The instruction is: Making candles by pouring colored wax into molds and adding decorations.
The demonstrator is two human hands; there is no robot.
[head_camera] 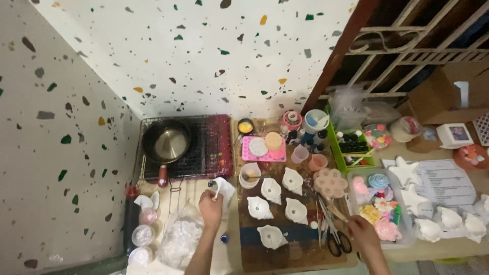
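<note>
Nearest to me, my left hand (210,208) is closed around a white cloth (223,189), fingers curled and pinching its fabric just left of the wooden board (300,252). My right hand (363,230) sits at the near right, fingers pressed together on a thin stick (337,212) that points toward the board; black-handled scissors (338,243) lie just beside it.

Between the hands, 5 white shell-shaped moulds (271,236) rest on the board, well spread out. Right of my right hand stands a clear tray (355,175) of pastel flower pieces, and further right lie white star and shell casts (405,172) on paper.

Beyond the left hand, a steel pan (167,141) sits on a wire rack (201,153). At the far end of the board I see a pink tray (246,150), small cups (300,153) and a green basket (337,150) of bottles against the speckled wall (214,56).
</note>
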